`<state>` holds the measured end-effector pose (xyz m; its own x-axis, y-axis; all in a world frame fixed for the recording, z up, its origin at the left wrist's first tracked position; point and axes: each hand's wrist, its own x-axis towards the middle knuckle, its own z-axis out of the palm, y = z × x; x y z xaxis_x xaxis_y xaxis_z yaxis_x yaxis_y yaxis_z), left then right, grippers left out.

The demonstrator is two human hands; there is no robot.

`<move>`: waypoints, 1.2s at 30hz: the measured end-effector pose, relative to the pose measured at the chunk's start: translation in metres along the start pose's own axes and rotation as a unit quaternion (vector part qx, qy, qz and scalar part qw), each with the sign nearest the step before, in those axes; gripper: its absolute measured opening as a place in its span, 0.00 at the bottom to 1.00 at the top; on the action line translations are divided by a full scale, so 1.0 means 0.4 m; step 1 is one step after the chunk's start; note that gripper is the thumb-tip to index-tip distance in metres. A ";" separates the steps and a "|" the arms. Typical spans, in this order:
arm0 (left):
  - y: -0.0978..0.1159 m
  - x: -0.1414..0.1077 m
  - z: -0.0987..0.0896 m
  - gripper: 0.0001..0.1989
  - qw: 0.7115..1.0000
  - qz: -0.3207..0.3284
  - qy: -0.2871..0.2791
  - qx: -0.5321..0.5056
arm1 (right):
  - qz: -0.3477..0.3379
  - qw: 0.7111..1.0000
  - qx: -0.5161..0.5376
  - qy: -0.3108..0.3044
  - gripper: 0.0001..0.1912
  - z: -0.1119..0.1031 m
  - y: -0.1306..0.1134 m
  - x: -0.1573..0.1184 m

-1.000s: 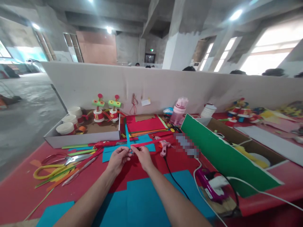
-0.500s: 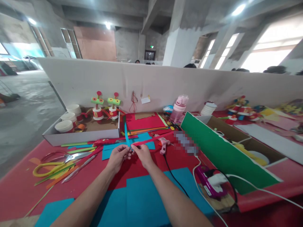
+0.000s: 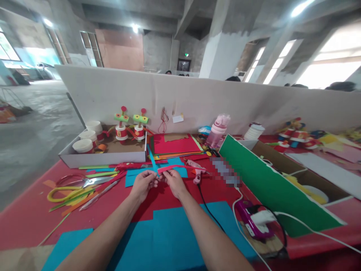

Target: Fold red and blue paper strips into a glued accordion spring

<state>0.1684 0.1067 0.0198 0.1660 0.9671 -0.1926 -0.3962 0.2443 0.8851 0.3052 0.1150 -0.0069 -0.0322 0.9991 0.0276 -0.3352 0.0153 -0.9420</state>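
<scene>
Centrally in the frame, a narrow blue strip is held by its lower end between the thumb and forefinger of the left hand, its other end slanted up toward the upper left. A red strip is pinched near its left end by the right hand, and its length is stretched toward the right. The two hands are brought close together, and the strip ends are met at the fingertips; whether they are joined cannot be told, as the spot is partly hidden by the fingers. The remaining fingers of both hands are curled loosely inward.

Just beyond the hands, cut blue paper is laid on the red tabletop, while larger blue sheets are spread at the bottom centre, partly covered by the forearms. To the right of the hands, a pink glue gun is set down, its black cord run toward the lower right. At the left of the frame, yellow-handled scissors are placed among coloured strips. Above them, paper cups and two figures with red springs are held in a shallow white box. At the right, a green-walled box is seen.
</scene>
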 end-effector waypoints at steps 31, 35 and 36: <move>-0.008 -0.026 0.020 0.16 0.992 0.036 -0.038 0.114 | -0.015 0.995 -0.081 0.061 0.15 0.022 -0.004 -0.017; -0.009 -0.023 0.020 0.15 0.992 0.045 -0.016 0.117 | 0.035 0.998 -0.043 0.030 0.16 0.017 -0.021 -0.020; -0.010 -0.021 0.019 0.15 0.991 0.049 -0.011 0.122 | 0.047 0.998 -0.035 0.029 0.17 0.016 -0.025 -0.020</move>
<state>0.1752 0.0971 0.0211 0.1584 0.9829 -0.0940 -0.1814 0.1225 0.9757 0.3027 0.1064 0.0044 -0.0049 0.9968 -0.0796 -0.2670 -0.0780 -0.9605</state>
